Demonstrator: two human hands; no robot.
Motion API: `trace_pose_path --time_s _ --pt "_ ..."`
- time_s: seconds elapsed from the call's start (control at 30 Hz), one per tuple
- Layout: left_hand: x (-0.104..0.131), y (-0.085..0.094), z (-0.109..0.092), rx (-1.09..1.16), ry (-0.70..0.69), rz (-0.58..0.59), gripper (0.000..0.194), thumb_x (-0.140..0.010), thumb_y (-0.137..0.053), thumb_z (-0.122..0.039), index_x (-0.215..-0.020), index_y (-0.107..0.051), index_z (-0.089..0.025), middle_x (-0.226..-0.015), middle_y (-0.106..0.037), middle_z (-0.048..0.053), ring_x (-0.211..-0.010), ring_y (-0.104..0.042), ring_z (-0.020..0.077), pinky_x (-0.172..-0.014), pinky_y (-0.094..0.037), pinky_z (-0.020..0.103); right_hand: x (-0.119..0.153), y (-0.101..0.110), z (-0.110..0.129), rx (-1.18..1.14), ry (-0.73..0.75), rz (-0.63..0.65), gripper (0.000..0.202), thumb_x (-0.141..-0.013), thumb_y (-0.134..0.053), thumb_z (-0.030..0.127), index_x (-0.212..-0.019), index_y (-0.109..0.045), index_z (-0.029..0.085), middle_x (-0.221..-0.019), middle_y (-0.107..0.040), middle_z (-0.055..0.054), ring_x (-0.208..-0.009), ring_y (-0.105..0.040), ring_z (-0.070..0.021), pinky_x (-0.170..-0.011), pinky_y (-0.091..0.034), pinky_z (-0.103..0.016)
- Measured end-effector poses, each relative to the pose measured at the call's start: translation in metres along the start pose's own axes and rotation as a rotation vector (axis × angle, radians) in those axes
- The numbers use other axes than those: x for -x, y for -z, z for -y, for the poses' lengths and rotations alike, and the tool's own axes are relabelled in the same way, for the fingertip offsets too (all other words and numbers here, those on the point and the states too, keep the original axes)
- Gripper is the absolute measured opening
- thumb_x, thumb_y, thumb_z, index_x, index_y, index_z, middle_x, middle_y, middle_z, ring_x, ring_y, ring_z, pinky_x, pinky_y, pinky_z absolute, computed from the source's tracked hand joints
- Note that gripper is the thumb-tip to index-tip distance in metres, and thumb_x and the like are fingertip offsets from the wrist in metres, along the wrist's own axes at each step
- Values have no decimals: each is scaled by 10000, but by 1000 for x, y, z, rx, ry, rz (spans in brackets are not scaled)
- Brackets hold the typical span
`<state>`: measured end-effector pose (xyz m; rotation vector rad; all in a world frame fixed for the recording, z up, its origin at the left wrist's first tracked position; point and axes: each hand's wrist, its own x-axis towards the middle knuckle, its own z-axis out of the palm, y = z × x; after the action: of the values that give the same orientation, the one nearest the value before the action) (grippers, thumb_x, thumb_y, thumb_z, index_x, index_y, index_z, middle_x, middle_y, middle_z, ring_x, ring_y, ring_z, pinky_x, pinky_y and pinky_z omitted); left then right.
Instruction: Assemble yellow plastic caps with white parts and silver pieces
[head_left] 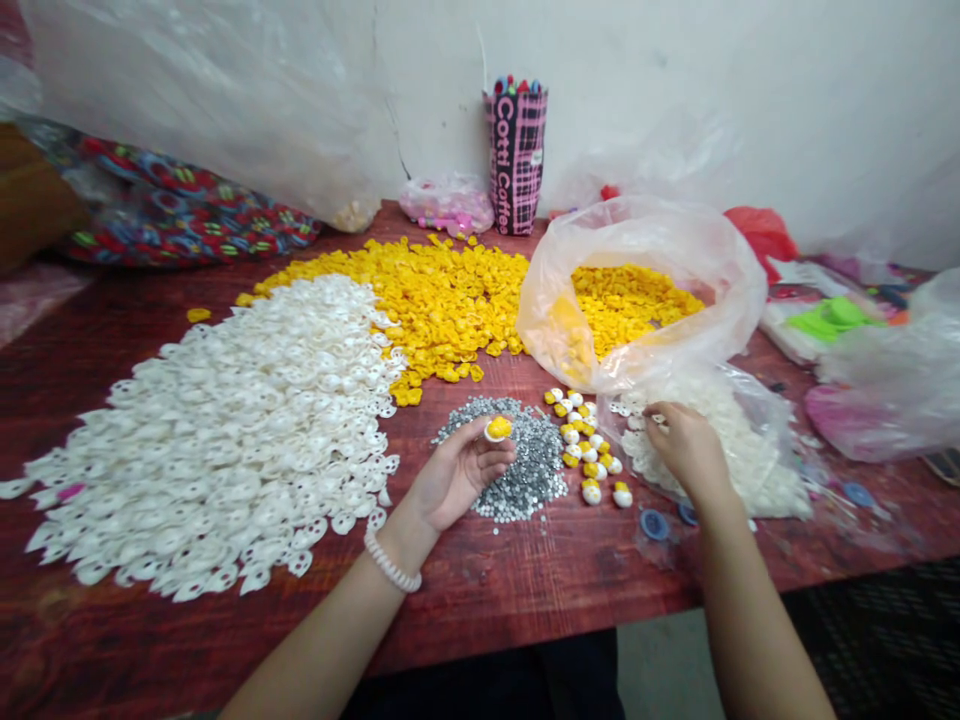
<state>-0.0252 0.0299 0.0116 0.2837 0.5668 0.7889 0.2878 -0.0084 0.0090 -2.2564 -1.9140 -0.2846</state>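
Observation:
My left hand (466, 472) is closed on a small yellow and white piece (498, 430), held up between thumb and fingers over a heap of small silvery discs (525, 480). My right hand (681, 440) has its fingers pinched together at the left side of an open clear bag of whitish pieces (739, 430); what it grips, if anything, is hidden. Between the hands lie several yellow and white pieces (591, 491). White flat pieces (225, 440) form a large heap at the left, touching a heap of yellow pieces (450, 300) behind.
An open plastic bag (660, 230) with yellow pieces stands behind my right hand. A pink checked paper bag (516, 165) is by the wall. Large filled bags (187, 200) lie at the back left. Blue round pieces (654, 524) lie near the front edge.

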Motion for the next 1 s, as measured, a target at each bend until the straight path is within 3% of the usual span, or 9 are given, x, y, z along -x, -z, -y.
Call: trace_pose_path --time_s 0.13,0.3,0.4,0.53,0.63,0.73,0.83,1.0 --pt "1 -1 2 -38 -55 -14 157 -846 -487 -168 -929 -607 -108 -704 -719 104 -595 -686 143 -538 -541 177 4 0 2 -76 -67 -63 183 -815 -496 264 -893 -631 170 -845 -682 -74 -752 -616 -206 -698 -445 -303" --pt "2 -3 3 -30 -43 -24 156 -848 -478 -165 -915 -606 -104 -678 -716 101 -581 -684 142 -525 -538 172 -4 -3 14 53 7 143 201 -814 -500 265 -891 -665 179 -897 -675 -108 -809 -616 -233 -695 -428 -315" --pt "2 -4 3 -14 -45 -47 162 -849 -469 -165 -895 -609 -98 -669 -714 100 -566 -679 136 -514 -534 170 -7 -5 16 71 -8 182 197 -818 -483 228 -862 -665 170 -858 -686 -110 -764 -626 -223 -658 -423 -304" --pt "2 -4 2 -23 -86 -65 142 -832 -502 -171 -877 -615 -98 -683 -718 99 -584 -680 134 -545 -538 176 -4 0 15 -122 -89 10 221 -837 -488 321 -841 -659 182 -828 -697 -83 -735 -636 -212 -653 -443 -303" --pt "1 -3 3 -39 -149 -66 141 -812 -536 -189 -894 -616 -106 -727 -725 103 -640 -689 142 -591 -541 186 1 10 18 -336 -208 -158 282 -804 -547 393 -971 -639 185 -801 -701 -65 -713 -647 -212 -679 -466 -325" --pt "0 -1 5 -55 -197 -62 150 -790 -570 -214 -892 -617 -113 -754 -726 100 -683 -691 149 -621 -537 196 5 24 33 -537 -243 -157 341 -754 -607 420 -993 -635 179 -812 -699 -72 -727 -648 -220 -704 -487 -357" --pt "-1 -2 6 -54 -240 -80 144 -771 -597 -231 -866 -617 -125 -770 -726 86 -705 -686 143 -653 -529 205 11 34 69 -948 -159 -18 262 -730 -647 398 -884 -659 186 -893 -695 -68 -791 -646 -197 -739 -506 -338" --pt "-1 -2 5 54 -295 -78 120 -763 -597 -252 -781 -621 -136 -755 -716 50 -733 -668 125 -718 -514 224 27 24 161 -1518 -6 478 173 -709 -692 322 -831 -660 203 -732 -681 3 -644 -626 -124 -611 -511 -247"
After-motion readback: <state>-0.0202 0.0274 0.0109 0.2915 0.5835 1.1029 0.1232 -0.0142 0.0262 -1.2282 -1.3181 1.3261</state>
